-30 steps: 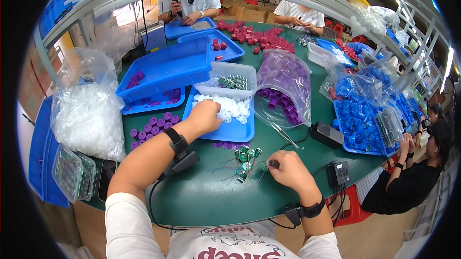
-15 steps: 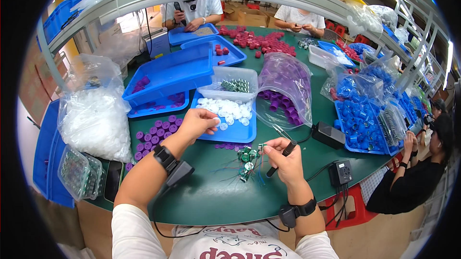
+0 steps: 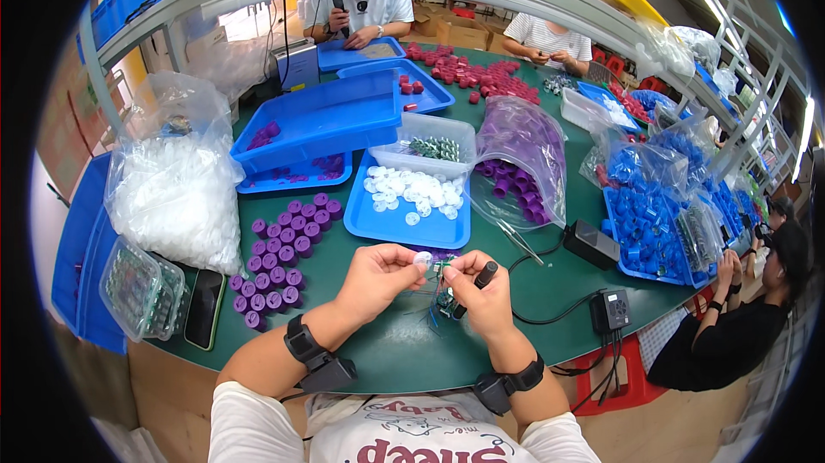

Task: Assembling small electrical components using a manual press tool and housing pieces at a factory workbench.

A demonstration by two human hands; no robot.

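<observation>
My left hand (image 3: pixel 376 281) pinches a clear whitish plastic disc (image 3: pixel 423 258) between thumb and fingertips. Close beside it, my right hand (image 3: pixel 485 298) grips a small green circuit board (image 3: pixel 440 269) with thin wires. A black stick-shaped tool (image 3: pixel 486 275) is also tucked in the right hand; its kind is unclear. The disc and board nearly meet; whether they touch is hidden. Beneath the hands lie more wired boards (image 3: pixel 445 301), partly covered. Beyond my hands, a blue tray (image 3: pixel 361 221) holds many similar discs (image 3: pixel 421 191).
Purple caps (image 3: pixel 279 257) stand in rows at left, near a phone (image 3: pixel 204 308) and a bag of white parts (image 3: pixel 176 205). Tweezers (image 3: pixel 521 244) and a black adapter (image 3: pixel 591 245) lie right of the tray. A purple-filled bag (image 3: pixel 520 154) is behind. Co-workers sit across and at right.
My left hand has moved from the disc tray toward me, bringing a disc beside the board. My right hand has shifted a little left with the board and tool. The view has shifted slightly.
</observation>
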